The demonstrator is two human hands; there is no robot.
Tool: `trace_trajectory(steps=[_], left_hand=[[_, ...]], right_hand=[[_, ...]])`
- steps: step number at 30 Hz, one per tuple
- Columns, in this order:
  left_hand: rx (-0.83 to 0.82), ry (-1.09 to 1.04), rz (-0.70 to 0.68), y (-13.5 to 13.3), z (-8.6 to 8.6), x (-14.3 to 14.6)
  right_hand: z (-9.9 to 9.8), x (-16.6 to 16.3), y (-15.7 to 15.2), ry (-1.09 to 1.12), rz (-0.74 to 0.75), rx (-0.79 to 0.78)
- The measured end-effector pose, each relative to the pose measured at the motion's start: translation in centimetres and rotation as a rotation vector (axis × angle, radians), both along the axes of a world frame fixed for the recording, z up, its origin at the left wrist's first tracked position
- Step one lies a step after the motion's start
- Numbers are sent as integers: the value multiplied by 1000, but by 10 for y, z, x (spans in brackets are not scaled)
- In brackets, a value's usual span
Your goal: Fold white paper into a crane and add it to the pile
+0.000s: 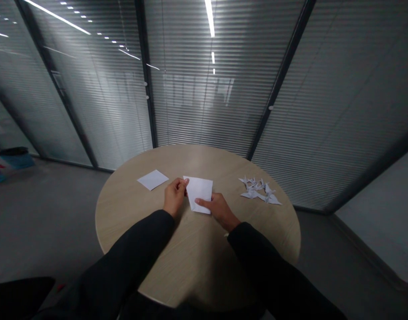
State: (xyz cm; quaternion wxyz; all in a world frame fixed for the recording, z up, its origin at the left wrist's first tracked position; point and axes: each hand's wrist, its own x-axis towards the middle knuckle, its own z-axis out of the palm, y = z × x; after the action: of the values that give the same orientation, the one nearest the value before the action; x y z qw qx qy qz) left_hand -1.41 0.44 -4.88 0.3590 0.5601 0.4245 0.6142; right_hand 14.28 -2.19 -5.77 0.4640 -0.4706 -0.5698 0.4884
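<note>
A white, roughly square sheet of paper (201, 190) is held up between my two hands, over the middle of the table. My left hand (175, 194) pinches its upper left corner between thumb and fingers. At its lower right side, my right hand (220, 210) grips it, the thumb lying across the front and the fingers hidden behind. A small crease or fold line shows near the sheet's bottom edge. Left of my hands lies a flat white stack or sheet of paper (152, 179). Several folded white paper cranes (257, 190) sit in a cluster at the right.
The round wooden table (123, 218) stands close to a glass wall with blinds (204, 111) behind it. On the floor at the far left is a blue bin (17, 159) with a dark liner. A dark shape (20, 295) fills the lower left corner.
</note>
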Motion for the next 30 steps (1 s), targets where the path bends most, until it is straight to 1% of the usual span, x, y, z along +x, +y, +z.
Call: trace_trajectory(steps=[5, 8, 10, 12, 16, 19, 23, 27, 30], left_hand=[[127, 138, 140, -6, 2, 1], [163, 183, 184, -8, 4, 1], [146, 166, 161, -7, 5, 1], [104, 101, 93, -6, 6, 2], [29, -75, -38, -1, 5, 4], [-11, -126, -92, 0, 4, 5], [-44, -130, -84, -1, 3, 7], [-56, -133, -75, -1, 4, 8], [-40, -102, -32, 1, 3, 8]], right_hand=[[1, -3, -1, -8, 27, 21], [0, -5, -1, 0, 33, 37], [0, -6, -1, 19, 33, 39], [-1, -6, -2, 33, 18, 39], [0, -6, -3, 50, -55, 41], [1, -6, -2, 50, -104, 58], [2, -6, -2, 18, -130, 63], [3, -6, -3, -2, -123, 63], [2, -7, -2, -8, -112, 66]])
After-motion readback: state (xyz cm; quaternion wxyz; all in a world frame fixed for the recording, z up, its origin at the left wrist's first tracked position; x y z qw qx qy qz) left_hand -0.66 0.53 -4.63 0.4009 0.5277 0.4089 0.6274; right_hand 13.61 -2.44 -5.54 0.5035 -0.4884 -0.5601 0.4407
